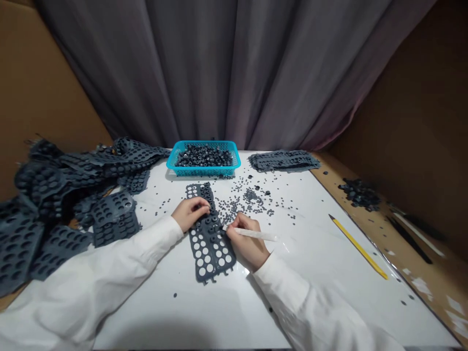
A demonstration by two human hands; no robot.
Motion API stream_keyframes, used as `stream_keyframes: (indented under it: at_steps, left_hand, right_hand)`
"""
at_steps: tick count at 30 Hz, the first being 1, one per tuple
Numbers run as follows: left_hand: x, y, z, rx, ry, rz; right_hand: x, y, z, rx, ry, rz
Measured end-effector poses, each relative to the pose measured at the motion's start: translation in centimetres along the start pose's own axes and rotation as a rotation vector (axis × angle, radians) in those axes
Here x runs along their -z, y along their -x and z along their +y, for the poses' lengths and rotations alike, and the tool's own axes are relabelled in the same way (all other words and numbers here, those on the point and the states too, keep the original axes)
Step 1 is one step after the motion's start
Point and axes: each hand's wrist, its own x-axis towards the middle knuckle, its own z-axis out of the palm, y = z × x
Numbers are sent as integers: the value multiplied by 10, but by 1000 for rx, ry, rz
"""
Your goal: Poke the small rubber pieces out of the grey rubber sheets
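Observation:
A dark grey rubber sheet [204, 243] with rows of round holes lies on the white tabletop in front of me. Small ring-shaped rubber parts still fill its middle and upper rows, while white shows through the holes lower down. My left hand [190, 213], fingers curled together, rests on the sheet's left side and grips it around the middle. In my right hand [250, 242] is a white pen-like tool [256, 234], its tip at the sheet's right edge beside the rubber parts. The exact contact at the tip is too small to make out.
A blue plastic basket [203, 171] full of small black rubber parts stands at the back. Tiny dark discs [252, 197] are scattered right of the sheet. Moulded rubber sheets [73, 175] pile up at left; more sheets [284, 161] lie back right. A yellow utility knife [360, 247] lies right.

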Motion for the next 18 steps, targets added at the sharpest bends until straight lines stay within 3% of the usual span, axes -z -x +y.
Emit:
stream_keyframes:
  at_steps: [2, 6, 10, 14, 18]
  left_hand:
    - [5, 2, -2, 179, 274, 90]
    - [11, 4, 3, 417, 680, 1]
    - [11, 0, 7, 620, 929, -48]
    - [10, -4, 6, 682, 968, -68]
    - [11, 0, 11, 690, 1008, -120]
  right_hand:
    - [0, -1, 2, -25, -57, -9]
    - [3, -6, -1, -92, -176, 5]
    - [5, -17, -4, -82, -156, 6]
    - [3, -23, -1, -76, -135, -1]
    - [9, -13, -7, -14, -79, 37]
